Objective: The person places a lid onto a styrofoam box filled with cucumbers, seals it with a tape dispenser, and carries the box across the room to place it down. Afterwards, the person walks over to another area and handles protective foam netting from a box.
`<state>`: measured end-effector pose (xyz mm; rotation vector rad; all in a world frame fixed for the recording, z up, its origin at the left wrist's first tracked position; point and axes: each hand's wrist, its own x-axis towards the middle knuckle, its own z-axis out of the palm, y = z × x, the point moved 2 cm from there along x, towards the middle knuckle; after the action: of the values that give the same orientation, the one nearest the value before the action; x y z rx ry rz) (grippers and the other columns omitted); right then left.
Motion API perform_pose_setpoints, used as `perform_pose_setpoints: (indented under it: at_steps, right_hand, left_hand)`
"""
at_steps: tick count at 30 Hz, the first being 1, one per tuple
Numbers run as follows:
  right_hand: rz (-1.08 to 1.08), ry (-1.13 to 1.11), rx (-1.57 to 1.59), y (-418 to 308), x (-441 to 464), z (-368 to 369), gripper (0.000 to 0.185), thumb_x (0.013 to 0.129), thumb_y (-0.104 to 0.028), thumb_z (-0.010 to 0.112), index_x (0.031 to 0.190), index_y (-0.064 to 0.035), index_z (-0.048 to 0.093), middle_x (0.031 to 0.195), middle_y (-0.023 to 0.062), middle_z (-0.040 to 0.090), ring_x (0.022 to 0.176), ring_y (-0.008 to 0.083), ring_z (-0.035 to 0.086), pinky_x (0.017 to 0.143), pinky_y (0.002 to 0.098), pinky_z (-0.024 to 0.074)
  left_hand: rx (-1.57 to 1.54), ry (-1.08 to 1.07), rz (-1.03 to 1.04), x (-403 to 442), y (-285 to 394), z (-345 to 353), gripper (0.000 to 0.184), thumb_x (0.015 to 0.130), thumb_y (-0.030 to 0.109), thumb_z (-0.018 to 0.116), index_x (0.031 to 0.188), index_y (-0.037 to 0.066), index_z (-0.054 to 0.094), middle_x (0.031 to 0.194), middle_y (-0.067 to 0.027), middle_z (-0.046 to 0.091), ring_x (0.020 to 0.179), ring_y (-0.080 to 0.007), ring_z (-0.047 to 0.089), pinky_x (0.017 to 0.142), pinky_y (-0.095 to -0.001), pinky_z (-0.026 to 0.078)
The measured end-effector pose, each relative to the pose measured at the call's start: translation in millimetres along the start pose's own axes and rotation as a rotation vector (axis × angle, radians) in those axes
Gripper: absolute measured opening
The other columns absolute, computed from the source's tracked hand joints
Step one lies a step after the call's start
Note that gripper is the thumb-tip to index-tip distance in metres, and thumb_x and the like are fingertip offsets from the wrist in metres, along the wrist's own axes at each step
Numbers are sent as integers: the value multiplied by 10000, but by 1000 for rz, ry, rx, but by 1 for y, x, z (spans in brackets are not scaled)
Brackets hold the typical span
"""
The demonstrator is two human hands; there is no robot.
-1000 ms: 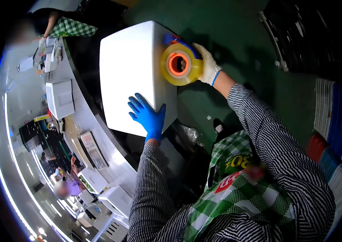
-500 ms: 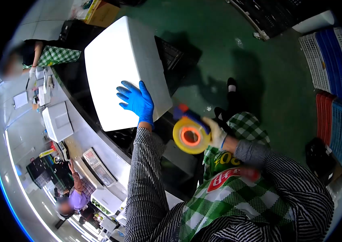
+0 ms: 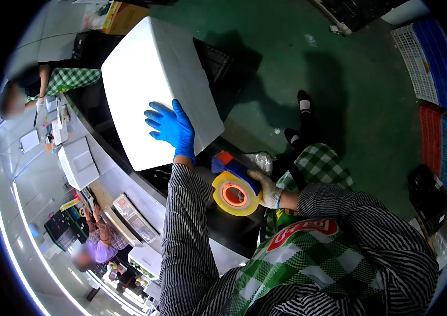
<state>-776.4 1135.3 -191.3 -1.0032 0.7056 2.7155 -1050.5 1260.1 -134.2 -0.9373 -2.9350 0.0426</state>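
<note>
Head view: white box [image 3: 149, 84] under left hand [image 3: 173, 129]

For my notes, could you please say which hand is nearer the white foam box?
Left: the left hand rests on the white foam box; the right hand, apart from it, holds the tape dispenser.

a red label [image 3: 303, 233] is sitting on the person's green-and-white checked apron [image 3: 265, 279], its white characters slanting too steeply to be read. above it, yellow print [image 3: 282, 215] is showing only in part, too little for reading.
</note>
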Motion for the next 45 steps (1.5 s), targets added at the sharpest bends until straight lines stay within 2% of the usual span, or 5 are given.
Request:
perform_pose_setpoints:
  at_steps: [21, 34, 39, 40, 45]
  right_hand:
    - [216, 32, -521, 15, 68, 79, 649, 871, -622, 547, 1228, -81, 562, 1077, 64, 662, 918, 160, 645, 846, 341, 512]
    - [112, 79, -537, 41, 138, 17, 586, 861, -552, 624, 1208, -82, 576, 1154, 34, 607, 1006, 140, 576, 887, 323, 469]
    - [114, -60, -445, 44, 135, 29, 698, 871, -594, 562, 1385, -147, 409, 1335, 37, 523, 1193, 194, 521, 1019, 393, 437]
    - [51, -64, -453, 49, 140, 32, 719, 867, -623, 540, 1389, -146, 409, 1343, 45, 520, 1203, 203, 516, 1022, 398, 435]
    - [-46, -37, -478, 55, 144, 44, 843, 818, -742, 470, 1403, -140, 404, 1367, 56, 507, 1224, 247, 504, 1030, 445, 423]
  left_hand:
    - [-253, -73, -3, -5, -11, -21, 772, 950, 619, 306, 1523, 125, 148, 1563, -222, 97, 1447, -395, 81, 1135, -577, 7]
    - [-576, -83, -412, 110, -229, -12, 532, 847, 453, 686, 964, -66, 695, 878, -166, 714, 750, -157, 646, 715, -324, 512]
    - [-539, -470, -73, 123, -292, 31, 374, 961, 224, 536, 1328, 155, 555, 930, -177, 685, 774, -218, 657, 723, -342, 541]
    - [-669, -349, -164, 121, -281, 22, 742, 857, 603, 584, 957, -127, 670, 833, -206, 694, 769, -188, 649, 761, -338, 518]
    - [-511, -450, -371, 117, -268, 12, 447, 912, 536, 503, 1169, 175, 565, 859, -222, 674, 779, -287, 668, 750, -379, 528]
